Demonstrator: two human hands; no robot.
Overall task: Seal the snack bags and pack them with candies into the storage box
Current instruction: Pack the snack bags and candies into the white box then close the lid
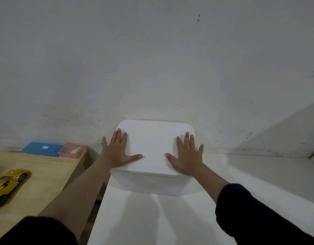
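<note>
I see the white storage box [153,156] on the white table [241,174], by the wall. My left hand [116,152] and right hand [187,156] lie flat on its lid, fingers spread wide, one near each side.

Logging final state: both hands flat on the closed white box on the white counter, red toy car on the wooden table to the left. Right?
One thing is off: the toy car is yellow, not red, as the head view shows. The rest holds: left hand and right hand lie flat on the closed white box on the white counter, and the car sits on the wooden table to the left.
</note>
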